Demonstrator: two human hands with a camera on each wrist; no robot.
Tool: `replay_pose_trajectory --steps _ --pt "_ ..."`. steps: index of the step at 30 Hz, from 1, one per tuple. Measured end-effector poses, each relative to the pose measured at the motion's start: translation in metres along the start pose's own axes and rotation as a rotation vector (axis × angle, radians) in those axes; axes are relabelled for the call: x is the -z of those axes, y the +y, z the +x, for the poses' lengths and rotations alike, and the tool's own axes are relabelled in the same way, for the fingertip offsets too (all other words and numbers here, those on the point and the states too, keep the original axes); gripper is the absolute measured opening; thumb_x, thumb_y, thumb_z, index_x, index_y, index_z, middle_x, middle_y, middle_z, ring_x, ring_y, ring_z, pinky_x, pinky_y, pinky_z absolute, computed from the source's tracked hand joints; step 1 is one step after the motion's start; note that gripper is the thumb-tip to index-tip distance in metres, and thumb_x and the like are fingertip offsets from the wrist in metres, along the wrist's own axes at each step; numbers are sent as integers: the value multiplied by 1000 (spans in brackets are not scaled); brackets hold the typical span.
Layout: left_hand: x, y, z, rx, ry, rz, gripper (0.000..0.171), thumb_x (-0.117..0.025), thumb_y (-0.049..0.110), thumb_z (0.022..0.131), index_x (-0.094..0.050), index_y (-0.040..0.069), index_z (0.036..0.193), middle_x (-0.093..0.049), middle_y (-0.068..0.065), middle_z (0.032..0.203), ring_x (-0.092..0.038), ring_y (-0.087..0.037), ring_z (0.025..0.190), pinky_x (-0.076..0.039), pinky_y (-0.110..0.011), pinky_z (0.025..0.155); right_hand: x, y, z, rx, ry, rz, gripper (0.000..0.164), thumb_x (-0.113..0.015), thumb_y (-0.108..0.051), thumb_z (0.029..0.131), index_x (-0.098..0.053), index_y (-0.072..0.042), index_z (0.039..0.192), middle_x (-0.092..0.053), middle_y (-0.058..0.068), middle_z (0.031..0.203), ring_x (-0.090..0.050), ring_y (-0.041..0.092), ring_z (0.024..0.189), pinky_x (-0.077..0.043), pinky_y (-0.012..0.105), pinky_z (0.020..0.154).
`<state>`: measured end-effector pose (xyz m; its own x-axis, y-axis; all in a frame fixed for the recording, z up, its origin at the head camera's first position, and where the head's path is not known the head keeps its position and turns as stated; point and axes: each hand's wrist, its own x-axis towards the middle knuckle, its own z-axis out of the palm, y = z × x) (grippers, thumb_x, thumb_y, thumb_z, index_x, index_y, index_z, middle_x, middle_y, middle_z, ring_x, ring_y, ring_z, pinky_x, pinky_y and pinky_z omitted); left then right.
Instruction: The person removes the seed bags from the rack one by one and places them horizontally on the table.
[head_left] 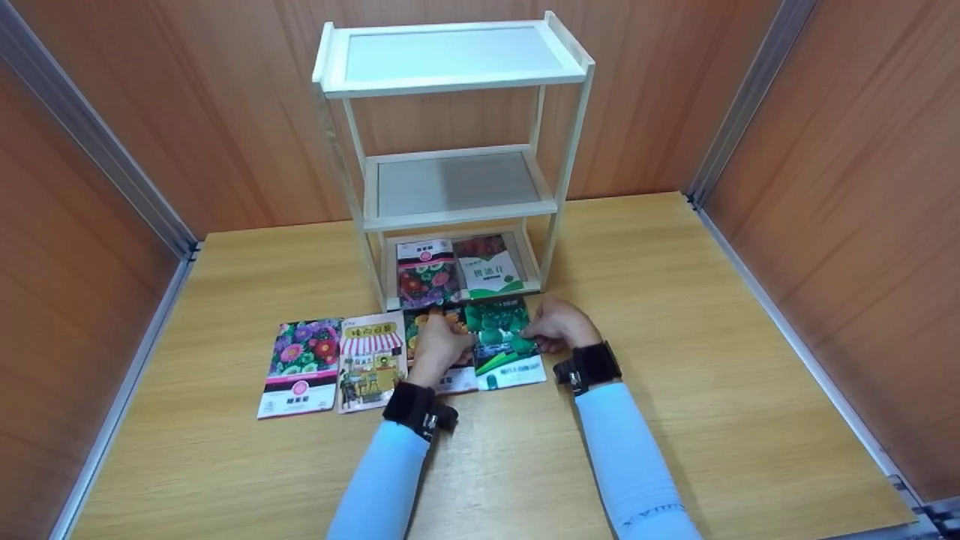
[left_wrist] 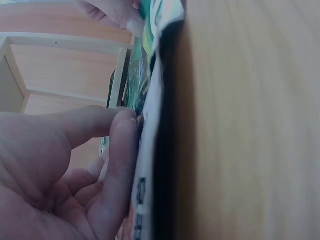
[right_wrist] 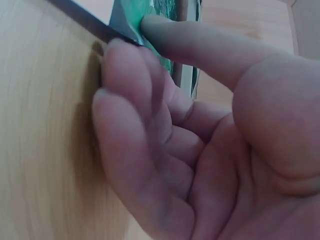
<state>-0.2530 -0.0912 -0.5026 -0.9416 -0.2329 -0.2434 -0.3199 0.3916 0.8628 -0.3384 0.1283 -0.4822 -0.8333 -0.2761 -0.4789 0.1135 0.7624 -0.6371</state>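
Observation:
Four seed packets lie in a row on the table in the head view. Right-most is a green seed packet (head_left: 510, 345); its right edge is pinched between the thumb and fingers of my right hand (head_left: 562, 325). My left hand (head_left: 444, 346) reaches over an orange-flower packet (head_left: 459, 382), partly covering it. In the left wrist view, thumb and index fingertips (left_wrist: 126, 117) meet at the seam beside the green packet's left edge. The right wrist view shows the thumb on the green face and curled fingers (right_wrist: 127, 67) at the edge.
A pale three-tier shelf (head_left: 457, 217) stands behind the row, with a pink-flower packet (head_left: 427, 274) and a white-and-green packet (head_left: 489, 266) on its bottom tier. Left of my hands lie a purple-flower packet (head_left: 301, 367) and a striped-awning packet (head_left: 372, 364). Wood-patterned panels (head_left: 855, 187) enclose the table.

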Motion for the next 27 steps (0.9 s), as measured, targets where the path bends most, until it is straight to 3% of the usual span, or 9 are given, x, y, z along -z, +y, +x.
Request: replay_pose_trajectory --steps 7,12,15,19,21,23,25,27 --pt "4 11 -5 -9 -15 67 17 -74 15 94 -67 5 81 -71 -12 74 -70 -23 62 -59 -32 56 3 -3 -6 -13 23 -15 26 -80 -26 91 -69 -3 86 -69 9 74 -65 20 61 -56 31 56" --pt "16 23 -10 -157 11 188 18 -71 26 98 -72 9 92 -70 -7 76 -66 -21 63 -53 -32 55 11 -12 -16 40 84 29 24 -72 -27 97 -66 -5 97 -69 13 84 -64 26 69 -54 37 60" --pt "23 29 -14 -263 67 267 18 -70 29 98 -74 11 97 -67 -1 75 -61 -17 60 -47 -31 53 15 -19 -23 138 114 3 24 -66 -29 101 -67 -6 103 -65 11 85 -60 27 72 -48 36 60" --pt "32 34 -16 -376 174 312 20 -69 26 99 -75 7 101 -69 -2 79 -62 -17 62 -49 -34 56 17 -29 -33 281 160 -83 27 -65 -32 101 -68 -8 112 -63 5 91 -58 22 78 -46 32 63" --pt "36 36 -15 -435 240 354 22 -70 25 98 -76 4 104 -72 -7 86 -67 -22 73 -54 -38 66 17 -33 -37 327 191 -103 28 -65 -33 101 -68 -9 116 -65 5 96 -59 21 81 -48 33 65" --pt "41 37 -14 -489 297 394 24 -72 23 97 -75 3 109 -74 -13 98 -69 -30 93 -55 -44 86 16 -36 -40 360 221 -107 29 -65 -31 100 -67 -10 119 -67 6 102 -61 21 84 -50 34 68" --pt "46 36 -12 -536 342 447 31 -73 22 96 -72 0 118 -72 -19 115 -64 -37 114 -47 -50 105 13 -39 -40 394 250 -105 31 -65 -29 101 -67 -9 124 -69 7 110 -63 22 89 -53 36 73" --pt "51 35 -10 -555 360 509 44 -72 25 97 -65 0 132 -64 -23 133 -50 -42 134 -32 -53 118 11 -42 -39 434 274 -116 36 -65 -28 101 -65 -9 131 -69 9 121 -65 22 99 -56 38 82"
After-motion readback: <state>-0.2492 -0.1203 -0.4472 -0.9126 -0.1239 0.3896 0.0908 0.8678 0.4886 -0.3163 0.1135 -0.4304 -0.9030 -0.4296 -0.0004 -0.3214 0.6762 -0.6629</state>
